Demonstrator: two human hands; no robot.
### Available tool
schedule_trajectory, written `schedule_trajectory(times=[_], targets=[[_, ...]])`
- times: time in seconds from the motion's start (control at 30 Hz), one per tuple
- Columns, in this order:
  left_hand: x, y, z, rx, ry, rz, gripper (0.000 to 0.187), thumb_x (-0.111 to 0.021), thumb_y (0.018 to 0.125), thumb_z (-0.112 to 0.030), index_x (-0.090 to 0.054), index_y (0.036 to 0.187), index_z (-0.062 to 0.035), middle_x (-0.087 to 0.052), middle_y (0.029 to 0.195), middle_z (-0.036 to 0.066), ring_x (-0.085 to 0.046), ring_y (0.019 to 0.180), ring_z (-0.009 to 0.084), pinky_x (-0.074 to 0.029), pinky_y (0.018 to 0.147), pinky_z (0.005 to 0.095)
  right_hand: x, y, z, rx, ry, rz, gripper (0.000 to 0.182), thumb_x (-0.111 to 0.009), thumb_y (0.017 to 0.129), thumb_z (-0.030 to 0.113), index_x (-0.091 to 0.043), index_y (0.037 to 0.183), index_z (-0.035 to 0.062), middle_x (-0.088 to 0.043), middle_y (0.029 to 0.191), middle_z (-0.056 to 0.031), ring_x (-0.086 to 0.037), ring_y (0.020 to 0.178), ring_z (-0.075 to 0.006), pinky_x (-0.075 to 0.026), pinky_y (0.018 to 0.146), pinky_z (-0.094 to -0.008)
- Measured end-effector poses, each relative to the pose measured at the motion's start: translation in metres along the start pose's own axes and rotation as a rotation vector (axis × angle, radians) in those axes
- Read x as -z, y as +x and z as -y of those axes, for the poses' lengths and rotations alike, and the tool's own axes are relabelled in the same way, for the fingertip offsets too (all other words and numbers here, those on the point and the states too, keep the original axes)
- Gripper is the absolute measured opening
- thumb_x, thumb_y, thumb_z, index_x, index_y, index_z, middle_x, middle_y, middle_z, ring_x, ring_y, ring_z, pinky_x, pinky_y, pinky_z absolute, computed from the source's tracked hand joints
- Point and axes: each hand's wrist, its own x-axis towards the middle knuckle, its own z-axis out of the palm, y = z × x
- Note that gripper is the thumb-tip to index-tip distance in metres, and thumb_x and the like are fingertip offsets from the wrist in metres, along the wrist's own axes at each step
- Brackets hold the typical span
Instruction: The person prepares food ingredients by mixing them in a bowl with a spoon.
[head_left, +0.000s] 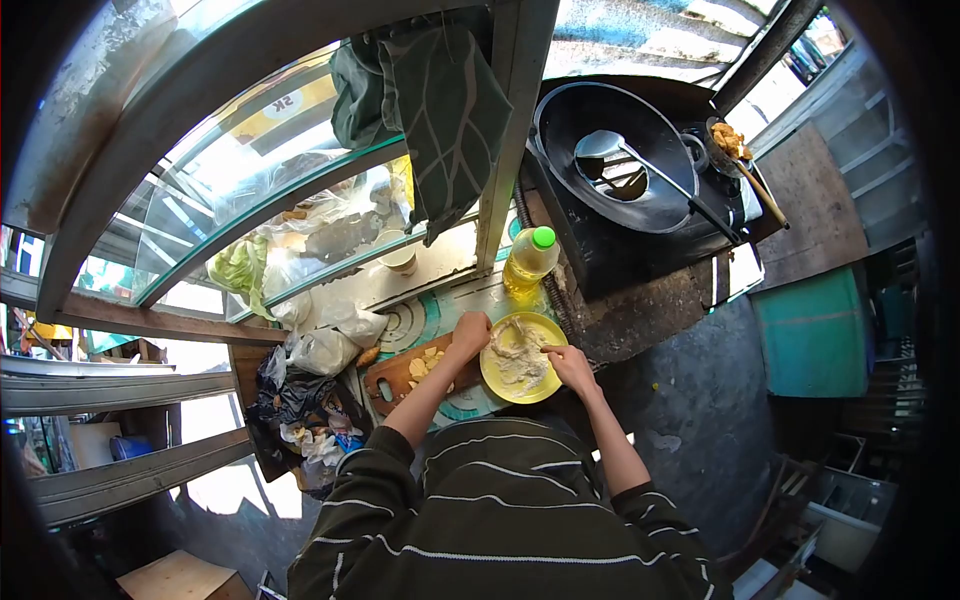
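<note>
While the left hand [472,332] curls shut at the yellow plate's [492,385] left rim, the right hand [570,368] bends in at its right; whether its fingers close cannot be told. Both forearms stretch forward, flanking the plate, which holds pale floury batter [520,362]. The wooden cutting board [379,376] lies left, the oil bottle [530,262] beyond.

Right of the glass-paned cabinet [160,324], dark grey floor [690,370] is seen, a green panel [812,338] is set farther off, and corrugated sheeting [640,42] is brightly lit.
</note>
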Motion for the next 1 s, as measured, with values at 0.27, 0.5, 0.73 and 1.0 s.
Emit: schedule_trajectory(times=[0.27, 0.5, 0.73, 1.0], targets=[[0.005, 0.015, 0.016, -0.148, -0.057, 0.162, 0.017, -0.057, 0.060, -0.005, -0.063, 0.075, -0.0014, -0.054, 0.066, 0.024, -0.057, 0.062, 0.0357, -0.045, 0.057, 0.0358, 0.007, 0.002, 0.049, 0.011, -0.385, 0.103, 0.032, -0.048, 0.074, 0.024, -0.068, 0.096, 0.0138, -0.063, 0.085, -0.0203, -0.062, 0.081, -0.0334, -0.049, 0.076, -0.0394], [0.000, 0.014, 0.017, -0.142, -0.121, 0.095, 0.017, -0.058, 0.061, -0.007, -0.064, 0.076, -0.0022, -0.055, 0.066, 0.023, -0.058, 0.060, 0.0346, -0.045, 0.057, 0.0362, -0.020, -0.014, 0.056, 0.151, -0.682, -0.001, 0.020, -0.053, 0.070, 0.022, -0.069, 0.076, 0.0103, -0.063, 0.069, -0.0173, -0.063, 0.065, -0.0311, -0.050, 0.060, -0.0407], [0.007, 0.007, 0.007, -0.047, -0.069, 0.105, 0.017, -0.060, 0.062, -0.003, -0.068, 0.077, -0.0034, -0.061, 0.075, 0.021, -0.061, 0.072, 0.0337, -0.050, 0.064, 0.0361, 0.024, -0.038, 0.042, -0.051, -0.455, 0.096, 0.028, -0.052, 0.073, 0.023, -0.069, 0.096, 0.0192, -0.065, 0.083, -0.0162, -0.063, 0.077, -0.0310, -0.050, 0.073, -0.0393], [0.004, 0.009, 0.013, -0.088, -0.147, 0.108, 0.015, -0.058, 0.066, -0.007, -0.068, 0.077, -0.0027, -0.061, 0.074, 0.021, -0.061, 0.071, 0.0342, -0.049, 0.064, 0.0370, -0.019, -0.009, 0.018, -0.099, -0.002, 0.041, 0.030, -0.048, 0.077, 0.023, -0.068, 0.098, 0.0150, -0.063, 0.092, -0.0194, -0.061, 0.088, -0.0324, -0.046, 0.082, -0.0369]])
